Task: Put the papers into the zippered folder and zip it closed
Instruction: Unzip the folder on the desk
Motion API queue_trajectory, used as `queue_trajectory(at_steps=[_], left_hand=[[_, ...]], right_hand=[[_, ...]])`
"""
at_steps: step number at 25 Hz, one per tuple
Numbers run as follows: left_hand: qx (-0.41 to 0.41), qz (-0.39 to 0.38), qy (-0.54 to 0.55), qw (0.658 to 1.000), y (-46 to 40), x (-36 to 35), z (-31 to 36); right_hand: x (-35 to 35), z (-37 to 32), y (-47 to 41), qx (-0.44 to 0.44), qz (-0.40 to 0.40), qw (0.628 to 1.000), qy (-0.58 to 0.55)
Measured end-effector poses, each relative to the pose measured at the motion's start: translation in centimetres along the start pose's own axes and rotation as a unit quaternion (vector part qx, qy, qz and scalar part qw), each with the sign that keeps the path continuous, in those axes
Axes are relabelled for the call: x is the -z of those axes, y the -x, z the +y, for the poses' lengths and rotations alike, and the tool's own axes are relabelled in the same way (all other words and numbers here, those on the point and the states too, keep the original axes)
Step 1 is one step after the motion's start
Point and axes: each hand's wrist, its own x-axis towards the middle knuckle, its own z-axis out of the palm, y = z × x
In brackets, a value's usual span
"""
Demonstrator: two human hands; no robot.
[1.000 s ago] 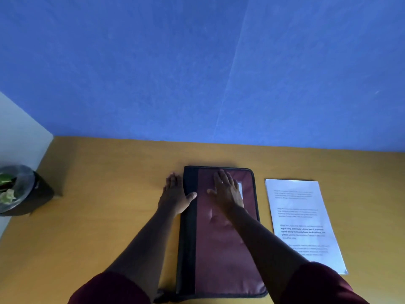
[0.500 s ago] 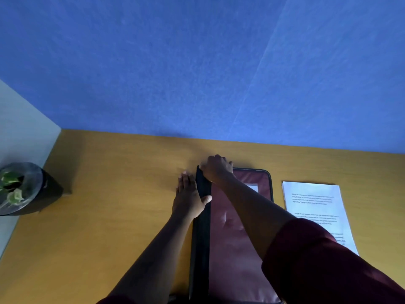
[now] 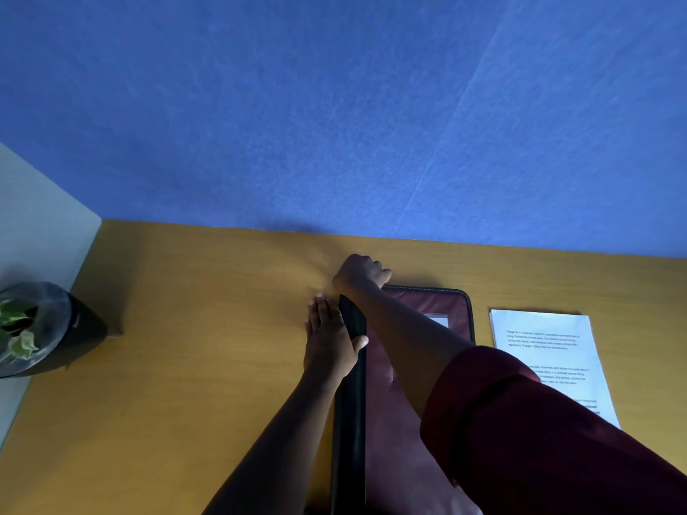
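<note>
Lying closed on yellow wooden desk [image 3: 186, 366]: maroon fabric zippered folder [image 3: 427, 302]. Left hand [image 3: 329, 343] flat, fingers extended, on black spine; right hand [image 3: 358, 273] clenched at far-left corner, grasped item indiscernible. White printed papers [image 3: 546, 351] just beside.

Maroon folder [image 3: 420, 310] with black spine, white printed papers [image 3: 546, 351], yellow-brown desk [image 3: 186, 366].

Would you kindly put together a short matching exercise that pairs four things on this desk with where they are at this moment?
Things:
1. papers
2. plant pot
3. left hand
4. right hand

Places:
A. fist at the zippered folder's far left corner
B. flat along the folder's black spine
C. desk's left edge
D. on the desk, right of the folder

Pairs: 1-D, 2-C, 3-B, 4-A
</note>
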Motion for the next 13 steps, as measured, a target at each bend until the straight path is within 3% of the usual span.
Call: queue_trajectory(at_steps=[13], left_hand=[[0.008, -0.008, -0.004, 1.0, -0.2, 0.0, 0.2]], right_hand=[[-0.3, 1.9, -1.3, -0.046, 0.044, 0.994, -0.086]])
